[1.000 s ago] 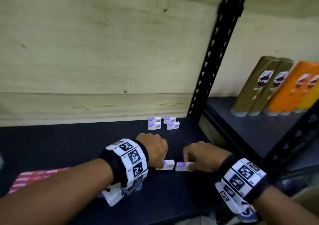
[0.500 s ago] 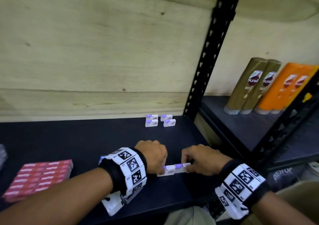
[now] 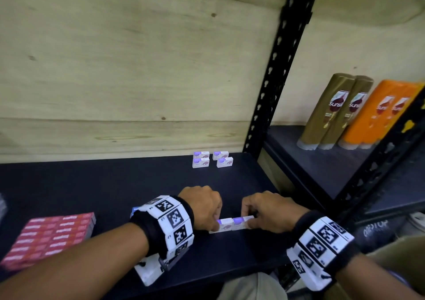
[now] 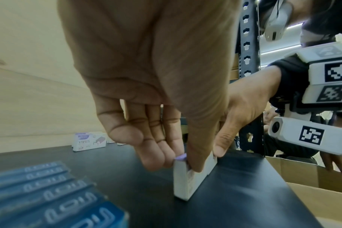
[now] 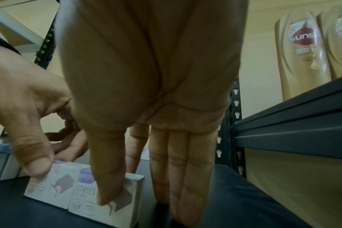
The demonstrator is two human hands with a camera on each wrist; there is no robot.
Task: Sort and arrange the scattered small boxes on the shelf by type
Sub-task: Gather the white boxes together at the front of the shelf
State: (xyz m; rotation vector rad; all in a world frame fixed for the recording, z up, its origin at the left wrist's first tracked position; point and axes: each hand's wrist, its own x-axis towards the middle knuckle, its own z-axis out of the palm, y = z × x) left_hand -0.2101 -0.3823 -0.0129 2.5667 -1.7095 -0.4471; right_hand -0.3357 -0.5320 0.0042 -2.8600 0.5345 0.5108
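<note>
Approx halfway, judging by layout: four staple boxes (image 3: 212, 159) already grouped at shelf (image 3: 115, 184) back edge, near the right post. Two more staple boxes (image 3: 231, 223) touch side by side near the front edge; left hand (image 3: 202, 207) grip pinches one, right hand (image 3: 268, 211) grip pinches the other. Red packs (image 3: 50, 235) at front-left, blue packs (image 4: 49, 197) mostly hidden behind the left wrist; count unclear.

Bare black shelf (image 3: 110, 184) lies open from the hands toward 12 o'clock, up to the four staple boxes (image 3: 211, 159) by the plywood back wall (image 3: 138, 69). At 9 o'clock the red box stack (image 3: 50, 237) blocks the way; blue boxes (image 4: 49, 199) sit under the left wrist. At 2 o'clock the black upright post (image 3: 276, 88) closes the side.
</note>
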